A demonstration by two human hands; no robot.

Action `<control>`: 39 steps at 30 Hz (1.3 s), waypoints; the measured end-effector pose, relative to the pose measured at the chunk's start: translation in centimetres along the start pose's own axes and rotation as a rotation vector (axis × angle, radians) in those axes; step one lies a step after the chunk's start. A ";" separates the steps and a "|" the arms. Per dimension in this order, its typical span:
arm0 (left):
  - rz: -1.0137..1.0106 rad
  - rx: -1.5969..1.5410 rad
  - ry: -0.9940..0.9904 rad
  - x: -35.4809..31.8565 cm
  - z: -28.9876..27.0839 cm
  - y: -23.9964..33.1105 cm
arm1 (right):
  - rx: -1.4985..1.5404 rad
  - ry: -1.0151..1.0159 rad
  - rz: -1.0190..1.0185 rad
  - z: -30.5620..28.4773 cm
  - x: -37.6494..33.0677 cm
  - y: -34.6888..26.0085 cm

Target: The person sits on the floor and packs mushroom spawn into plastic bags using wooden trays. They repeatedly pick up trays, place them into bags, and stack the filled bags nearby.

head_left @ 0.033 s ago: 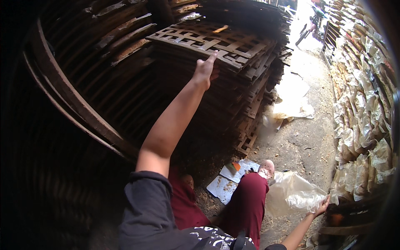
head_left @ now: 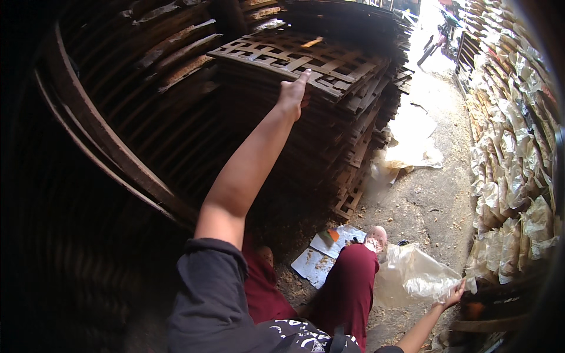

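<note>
Up on the stack of wooden lattice racks (head_left: 306, 59), the left hand (head_left: 292, 93) rests flat with fingers extended, gripping nothing; the right hand (head_left: 453, 295) pinches a clear plastic bag (head_left: 412, 273) low by the floor; best to steady the top rack before lifting

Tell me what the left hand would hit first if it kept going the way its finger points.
The left hand reaches up with its index finger out toward the stack of wooden lattice frames. Going straight on, it would most likely meet the top frame of that stack first; depth is hard to judge, and it may already be touching.
</note>
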State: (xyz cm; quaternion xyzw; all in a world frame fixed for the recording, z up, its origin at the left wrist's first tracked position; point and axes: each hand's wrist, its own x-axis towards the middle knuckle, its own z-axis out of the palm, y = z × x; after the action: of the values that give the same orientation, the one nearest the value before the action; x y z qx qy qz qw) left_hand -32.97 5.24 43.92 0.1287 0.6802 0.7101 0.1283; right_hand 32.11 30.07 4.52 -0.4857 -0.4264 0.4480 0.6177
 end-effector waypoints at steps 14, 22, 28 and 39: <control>0.435 -0.078 0.392 1.2 0.5 5.7 | -0.086 -0.002 -0.059 -15.0 3.4 1.7; 0.490 -0.321 -0.061 -10.3 4.2 10.5 | -0.785 0.073 -0.112 -15.5 0.4 -1.0; 0.398 -0.569 -0.172 -18.4 9.0 6.5 | -1.012 0.093 -0.119 -19.6 -1.1 -2.8; 0.353 -0.355 -0.384 -34.2 14.7 -6.8 | -1.184 0.213 0.062 -25.9 -6.8 -5.4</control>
State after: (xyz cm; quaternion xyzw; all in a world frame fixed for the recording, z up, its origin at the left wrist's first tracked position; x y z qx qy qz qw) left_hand 4.31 7.04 37.42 0.3520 0.4760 0.7919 0.1499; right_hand 56.21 17.18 4.98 -0.8017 -0.5247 0.1011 0.2681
